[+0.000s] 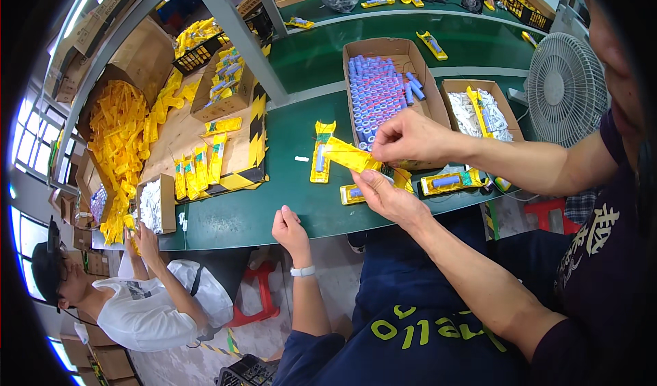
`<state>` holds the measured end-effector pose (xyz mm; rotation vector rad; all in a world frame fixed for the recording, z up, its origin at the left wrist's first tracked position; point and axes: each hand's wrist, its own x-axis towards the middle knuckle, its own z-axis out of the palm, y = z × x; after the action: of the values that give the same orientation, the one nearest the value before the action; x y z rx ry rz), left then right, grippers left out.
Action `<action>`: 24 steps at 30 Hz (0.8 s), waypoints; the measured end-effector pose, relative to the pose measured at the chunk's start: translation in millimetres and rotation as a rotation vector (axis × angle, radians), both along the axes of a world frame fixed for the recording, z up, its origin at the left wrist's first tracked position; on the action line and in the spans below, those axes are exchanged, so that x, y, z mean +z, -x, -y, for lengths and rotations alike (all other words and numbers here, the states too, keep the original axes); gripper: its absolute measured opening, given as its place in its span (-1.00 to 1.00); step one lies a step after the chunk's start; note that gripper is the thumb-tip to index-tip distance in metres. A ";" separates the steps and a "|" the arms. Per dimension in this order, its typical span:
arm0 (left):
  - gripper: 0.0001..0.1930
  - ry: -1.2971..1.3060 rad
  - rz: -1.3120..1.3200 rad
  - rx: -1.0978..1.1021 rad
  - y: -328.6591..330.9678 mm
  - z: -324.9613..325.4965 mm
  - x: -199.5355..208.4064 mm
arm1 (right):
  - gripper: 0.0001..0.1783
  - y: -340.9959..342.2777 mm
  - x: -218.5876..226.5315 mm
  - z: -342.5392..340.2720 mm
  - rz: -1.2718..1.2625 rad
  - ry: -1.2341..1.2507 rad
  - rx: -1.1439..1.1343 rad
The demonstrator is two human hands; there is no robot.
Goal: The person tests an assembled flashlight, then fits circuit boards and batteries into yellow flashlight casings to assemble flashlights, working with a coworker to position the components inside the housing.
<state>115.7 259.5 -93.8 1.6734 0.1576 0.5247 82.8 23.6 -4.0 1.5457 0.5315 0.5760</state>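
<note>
My left hand [292, 234], with a pale band at its wrist, is raised at the table's front edge, its fingers curled in and nothing visible in them. My right hand is not in view. Beyond my left hand lies a yellow plastic casing [319, 163] holding a blue cylindrical cell and a green part. To the right, a co-worker's two hands [397, 163] hold a yellow casing [350, 156] above the table. Under and beside those hands lie more yellow casings with blue cells [446, 182], partly hidden. A small white strip [301, 159] rests on the green table [287, 129].
A cardboard box of blue cells [376, 88] stands behind the co-worker's hands. Beside it are a box of white pieces [462, 116] and a fan [567, 88]. At left, yellow casings [116, 129] are heaped near another seated person [157, 297]. A grey post [239, 37] rises from the table.
</note>
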 end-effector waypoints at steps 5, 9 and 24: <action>-0.59 -0.009 0.022 0.006 -1.2 -0.4 -2.0 | -0.54 -1.9 3.2 7.6 -0.026 0.000 0.032; -0.59 -0.018 0.019 0.021 -1.6 -0.5 -2.4 | -0.64 -0.8 8.3 9.6 -0.050 -0.044 0.098; -0.59 -0.044 -0.001 0.024 0.5 4.2 2.6 | -0.75 1.2 24.3 0.9 -0.094 -0.249 -0.079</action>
<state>115.2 255.3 -91.1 1.7167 0.1684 0.5488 81.6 22.7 20.4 1.8289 0.4802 0.5253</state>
